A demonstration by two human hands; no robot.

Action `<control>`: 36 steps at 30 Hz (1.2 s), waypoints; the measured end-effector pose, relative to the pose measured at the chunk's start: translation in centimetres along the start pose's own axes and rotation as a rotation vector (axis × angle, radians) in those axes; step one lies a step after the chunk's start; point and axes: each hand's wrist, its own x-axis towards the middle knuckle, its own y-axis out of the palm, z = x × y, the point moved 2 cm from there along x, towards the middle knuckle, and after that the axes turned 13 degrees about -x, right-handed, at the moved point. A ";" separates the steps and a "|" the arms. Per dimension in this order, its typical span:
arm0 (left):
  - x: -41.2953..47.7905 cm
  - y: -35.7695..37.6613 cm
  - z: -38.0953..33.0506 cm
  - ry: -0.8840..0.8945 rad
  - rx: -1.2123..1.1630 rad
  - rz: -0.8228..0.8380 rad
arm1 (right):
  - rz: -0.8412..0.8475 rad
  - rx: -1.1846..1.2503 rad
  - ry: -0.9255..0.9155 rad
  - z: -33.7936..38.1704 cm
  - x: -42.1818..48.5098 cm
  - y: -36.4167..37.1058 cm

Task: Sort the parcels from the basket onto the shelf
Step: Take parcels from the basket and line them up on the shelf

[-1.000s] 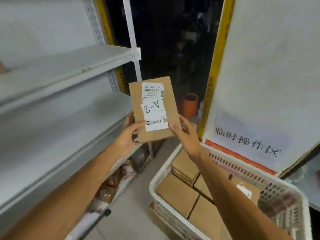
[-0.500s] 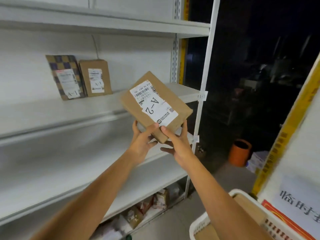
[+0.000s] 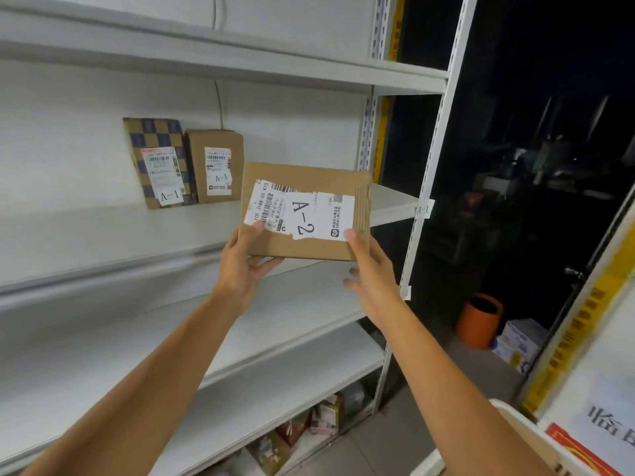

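Head view: left hand (image 3: 245, 266) and right hand (image 3: 369, 269) grip the lower corners of a brown parcel (image 3: 305, 211) labelled A-2, held up before the white shelf (image 3: 395, 204)

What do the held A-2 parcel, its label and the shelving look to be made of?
The flat brown A-2 parcel looks like matt corrugated cardboard: ribbing shows along its right edge. Its white label seems thin paper, with ragged torn edges. The white shelf unit is probably painted metal, judging by the slotted uprights and thin folded boards.
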 end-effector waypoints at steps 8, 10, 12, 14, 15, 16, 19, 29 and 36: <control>0.1 -1.1 1.1 -0.062 -0.040 0.094 | -0.010 0.318 0.112 -1.9 1.3 4.6; 0.2 -1.6 1.4 -0.088 -0.021 0.097 | -0.016 0.312 0.099 -2.1 1.7 4.9; 0.3 -1.8 1.9 -0.120 0.071 0.134 | 0.024 0.263 0.091 -2.4 1.9 5.4; 0.3 -1.5 2.8 -0.180 0.166 0.187 | 0.098 0.253 0.088 -2.8 2.1 6.1; 0.3 -1.4 3.3 -0.215 0.208 0.189 | 0.123 0.266 0.087 -2.9 2.3 6.2; 0.4 -1.3 3.6 -0.241 0.255 0.183 | 0.125 0.278 0.084 -3.1 2.6 6.1; 1.4 -1.1 3.6 -0.205 0.387 0.130 | 0.081 0.262 0.049 -3.2 4.1 4.6; 7.2 2.9 2.8 0.316 0.415 0.017 | 0.098 0.276 -0.040 -1.3 11.2 0.5; 9.8 3.3 4.2 0.378 0.540 -0.048 | 0.106 0.180 -0.119 -1.9 15.3 0.1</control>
